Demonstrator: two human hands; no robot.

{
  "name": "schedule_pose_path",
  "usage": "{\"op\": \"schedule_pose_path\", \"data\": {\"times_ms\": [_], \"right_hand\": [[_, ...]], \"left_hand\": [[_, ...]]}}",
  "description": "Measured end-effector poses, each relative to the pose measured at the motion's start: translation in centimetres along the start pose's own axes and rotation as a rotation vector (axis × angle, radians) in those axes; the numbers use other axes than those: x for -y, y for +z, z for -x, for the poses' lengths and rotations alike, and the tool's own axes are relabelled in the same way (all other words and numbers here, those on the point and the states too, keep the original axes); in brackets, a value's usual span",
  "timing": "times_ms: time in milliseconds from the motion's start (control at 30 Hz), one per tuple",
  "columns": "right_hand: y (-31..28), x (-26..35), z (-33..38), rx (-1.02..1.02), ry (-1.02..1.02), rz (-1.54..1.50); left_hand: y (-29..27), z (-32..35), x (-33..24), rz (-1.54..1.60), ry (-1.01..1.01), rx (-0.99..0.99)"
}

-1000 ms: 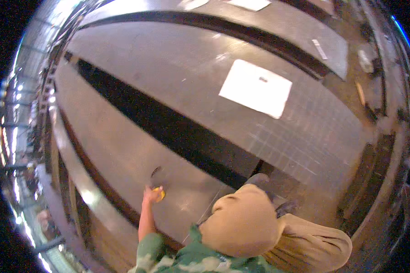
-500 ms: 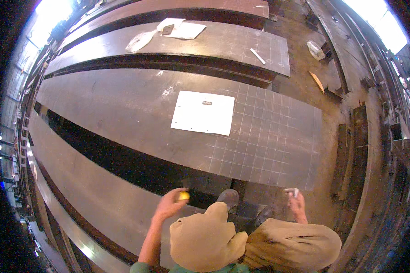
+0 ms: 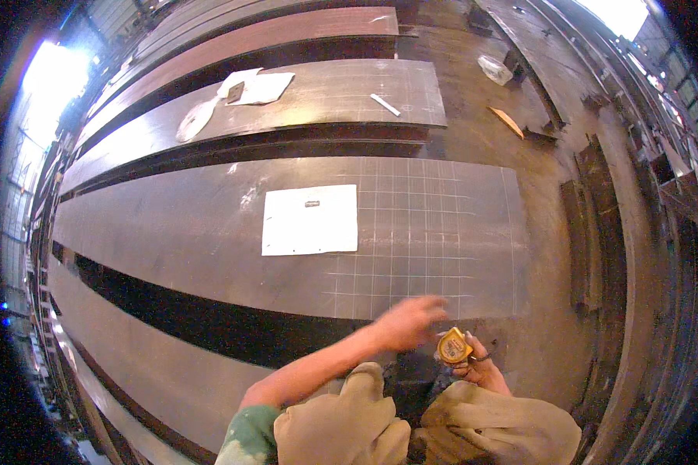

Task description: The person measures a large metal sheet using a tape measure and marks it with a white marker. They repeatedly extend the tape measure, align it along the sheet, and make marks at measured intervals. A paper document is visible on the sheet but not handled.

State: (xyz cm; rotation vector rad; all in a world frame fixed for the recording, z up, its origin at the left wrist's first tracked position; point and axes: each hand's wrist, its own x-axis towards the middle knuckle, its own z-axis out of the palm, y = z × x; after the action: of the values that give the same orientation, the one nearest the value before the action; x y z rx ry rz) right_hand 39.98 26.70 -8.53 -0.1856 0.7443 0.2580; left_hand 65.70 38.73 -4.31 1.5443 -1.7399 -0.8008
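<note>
A yellow tape measure (image 3: 453, 346) sits in my right hand (image 3: 485, 373), its round face turned up. A thin dark piece sticks out beside those fingers, too small to name. My left hand (image 3: 412, 322) reaches across just left of the tape measure, over the near edge of the steel plate (image 3: 171, 225); its fingers are smeared by motion. The plate's right part carries a grid of pale scribed lines. Left of the grid lies a white paper sheet (image 3: 310, 232) with a small dark block (image 3: 312, 204) on it.
Another steel beam (image 3: 349, 74) lies beyond, bearing papers (image 3: 264, 88), a clear plastic bag (image 3: 197, 120) and a white strip (image 3: 385, 105). A dark gap (image 3: 194, 310) separates the gridded plate from the nearer beam (image 3: 132, 333). Steel sections (image 3: 589, 248) stand at the right.
My left hand has swung right and no longer holds the tape measure, which is now in my right hand. The view has shifted, and the plates sit farther left in it.
</note>
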Motion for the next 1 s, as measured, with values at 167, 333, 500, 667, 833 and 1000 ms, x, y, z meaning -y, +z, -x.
{"op": "schedule_pose_path", "data": {"times_ms": [167, 333, 500, 667, 833, 1000], "right_hand": [[-0.5, -0.5, 0.7, -0.014, -0.073, -0.043], [-1.5, -0.8, 0.8, -0.031, -0.142, -0.036], [-2.8, -1.0, 1.3, -0.048, -0.214, -0.039], [-5.1, -1.3, 1.3, -0.066, -0.294, -0.004], [-7.0, -1.8, 1.8, -0.189, -0.335, -0.006], [-6.2, -2.8, 2.7, -0.101, -0.344, -0.134]], "left_hand": [[-7.2, 6.2, 11.9, -0.845, -0.695, -0.215], [-8.8, 7.1, 16.0, -1.025, -0.665, -0.067], [-8.5, 5.4, 18.9, -1.048, -0.726, 0.055], [-9.0, 3.7, 20.5, -1.029, -0.785, -0.088], [-7.8, -2.5, 21.7, -1.018, -0.668, -0.174], [-3.5, -9.9, 22.6, -0.975, -0.564, -0.217]]}}
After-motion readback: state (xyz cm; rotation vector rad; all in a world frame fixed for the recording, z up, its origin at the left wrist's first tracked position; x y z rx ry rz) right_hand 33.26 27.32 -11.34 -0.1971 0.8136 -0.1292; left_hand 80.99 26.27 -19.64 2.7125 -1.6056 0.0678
